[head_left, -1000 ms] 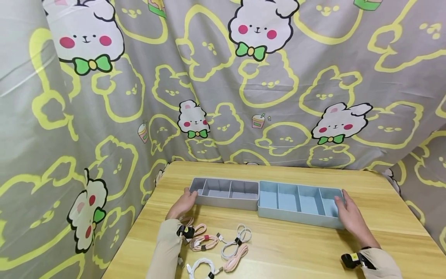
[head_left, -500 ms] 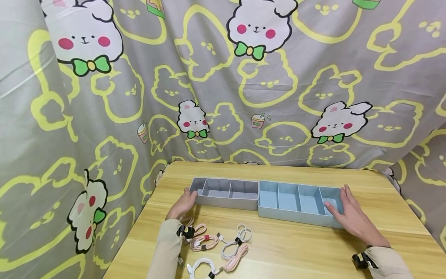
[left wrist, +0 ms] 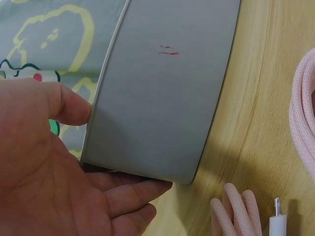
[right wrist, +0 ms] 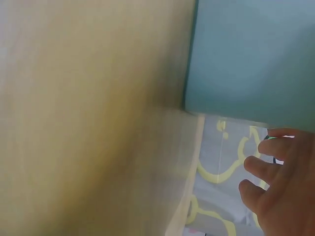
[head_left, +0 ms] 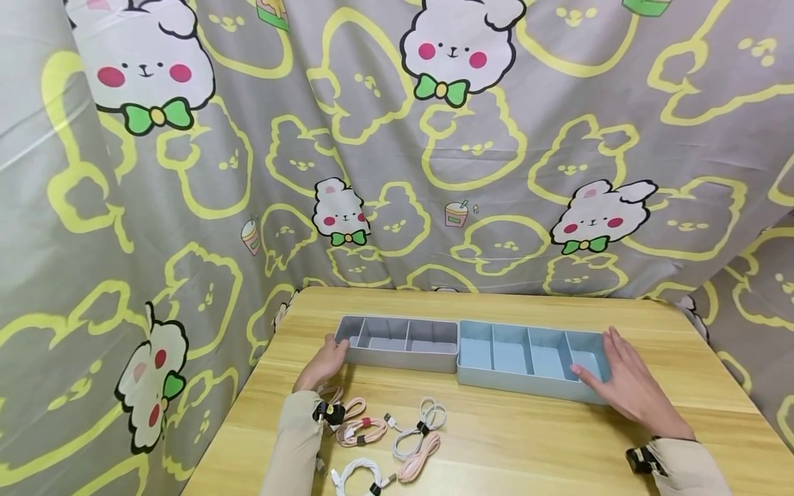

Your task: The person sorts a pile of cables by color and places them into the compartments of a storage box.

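Gray tray (head_left: 400, 359) is sitting on the table (head_left: 515, 441), just right of the left hand (head_left: 322, 365), which is gripping its end; blue tray (head_left: 527, 384) is lying left of the right hand (head_left: 635, 386), whose fingers are loosely extending along its end.

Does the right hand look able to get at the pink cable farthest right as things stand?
Probably yes. The right hand would first have to leave the end of the blue box, but bare tabletop lies between it and that pink cable, with nothing seen standing in the way.
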Action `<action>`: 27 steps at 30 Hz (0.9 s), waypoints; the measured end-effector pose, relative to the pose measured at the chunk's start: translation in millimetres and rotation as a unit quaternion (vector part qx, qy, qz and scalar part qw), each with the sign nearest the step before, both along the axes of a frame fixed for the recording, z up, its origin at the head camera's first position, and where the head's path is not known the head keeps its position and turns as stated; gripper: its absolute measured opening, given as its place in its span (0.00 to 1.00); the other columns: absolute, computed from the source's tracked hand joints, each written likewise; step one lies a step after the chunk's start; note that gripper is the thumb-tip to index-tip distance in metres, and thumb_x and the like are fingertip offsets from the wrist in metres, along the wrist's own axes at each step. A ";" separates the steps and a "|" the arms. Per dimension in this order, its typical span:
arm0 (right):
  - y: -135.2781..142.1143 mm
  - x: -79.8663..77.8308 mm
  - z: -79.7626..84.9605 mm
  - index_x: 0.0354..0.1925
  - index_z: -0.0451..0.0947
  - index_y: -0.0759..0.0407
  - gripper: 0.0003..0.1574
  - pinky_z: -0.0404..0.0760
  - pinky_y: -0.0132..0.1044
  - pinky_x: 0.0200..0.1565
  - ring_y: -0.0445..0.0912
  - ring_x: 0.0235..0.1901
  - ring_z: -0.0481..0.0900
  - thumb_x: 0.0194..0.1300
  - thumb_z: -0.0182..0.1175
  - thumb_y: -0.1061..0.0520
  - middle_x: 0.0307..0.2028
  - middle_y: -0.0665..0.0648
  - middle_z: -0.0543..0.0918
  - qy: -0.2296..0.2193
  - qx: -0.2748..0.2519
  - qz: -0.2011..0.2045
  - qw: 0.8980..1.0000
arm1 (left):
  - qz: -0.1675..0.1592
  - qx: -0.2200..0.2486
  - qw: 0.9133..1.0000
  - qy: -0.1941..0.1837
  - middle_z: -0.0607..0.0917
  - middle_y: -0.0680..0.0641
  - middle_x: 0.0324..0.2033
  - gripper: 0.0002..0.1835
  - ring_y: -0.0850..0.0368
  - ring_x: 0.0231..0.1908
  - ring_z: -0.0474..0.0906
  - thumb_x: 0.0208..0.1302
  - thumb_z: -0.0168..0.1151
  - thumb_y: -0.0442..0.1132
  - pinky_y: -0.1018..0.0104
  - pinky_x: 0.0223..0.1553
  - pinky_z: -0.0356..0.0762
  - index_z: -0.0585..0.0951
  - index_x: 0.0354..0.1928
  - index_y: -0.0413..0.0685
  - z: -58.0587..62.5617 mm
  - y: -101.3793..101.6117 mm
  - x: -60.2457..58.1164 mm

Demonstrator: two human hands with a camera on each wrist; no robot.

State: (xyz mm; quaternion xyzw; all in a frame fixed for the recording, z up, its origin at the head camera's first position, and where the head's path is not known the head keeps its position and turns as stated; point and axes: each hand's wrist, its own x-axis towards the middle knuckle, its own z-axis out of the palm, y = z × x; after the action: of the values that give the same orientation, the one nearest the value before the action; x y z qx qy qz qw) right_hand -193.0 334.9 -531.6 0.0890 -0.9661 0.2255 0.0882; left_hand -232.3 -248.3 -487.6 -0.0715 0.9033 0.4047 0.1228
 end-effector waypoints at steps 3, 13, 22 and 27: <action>1.7 0.7 0.1 0.79 0.38 0.77 0.68 0.39 0.72 0.76 0.78 0.76 0.44 0.72 0.56 0.31 0.79 0.80 0.38 -0.001 0.003 -0.003 1.000 | 0.002 0.000 1.000 0.002 0.50 0.24 0.78 0.43 0.27 0.79 0.47 0.79 0.33 0.52 0.36 0.80 0.47 0.35 0.79 0.26 -0.4 0.3 0.4; 3.4 2.2 -0.2 0.79 0.39 0.78 0.68 0.35 0.66 0.79 0.76 0.78 0.42 0.72 0.56 0.30 0.78 0.82 0.44 0.001 0.041 0.004 0.999 | -0.004 0.001 1.000 -0.001 0.50 0.24 0.78 0.43 0.28 0.79 0.49 0.79 0.32 0.52 0.36 0.79 0.50 0.35 0.79 0.27 1.6 1.8 0.9; 2.9 1.5 0.8 0.80 0.35 0.76 0.69 0.41 0.71 0.76 0.78 0.77 0.43 0.72 0.54 0.28 0.78 0.82 0.43 -0.028 0.030 0.000 0.999 | 0.001 0.003 1.000 0.004 0.51 0.23 0.78 0.42 0.29 0.79 0.48 0.79 0.33 0.51 0.37 0.80 0.49 0.36 0.79 0.26 2.3 3.2 1.4; 2.9 0.6 3.2 0.80 0.32 0.74 0.71 0.64 0.77 0.62 0.81 0.70 0.57 0.71 0.52 0.25 0.74 0.86 0.53 -0.065 0.022 -0.013 0.998 | -0.003 -0.001 1.000 0.009 0.52 0.23 0.77 0.42 0.29 0.79 0.49 0.79 0.33 0.50 0.37 0.79 0.50 0.37 0.79 0.24 1.1 2.4 0.9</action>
State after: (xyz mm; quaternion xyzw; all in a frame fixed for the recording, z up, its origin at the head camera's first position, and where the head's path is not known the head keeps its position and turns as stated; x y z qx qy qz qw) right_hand -192.4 337.8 -528.4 0.0638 -0.9755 0.2088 0.0263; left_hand -231.4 -246.0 -486.5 -0.0650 0.9052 0.4037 0.1156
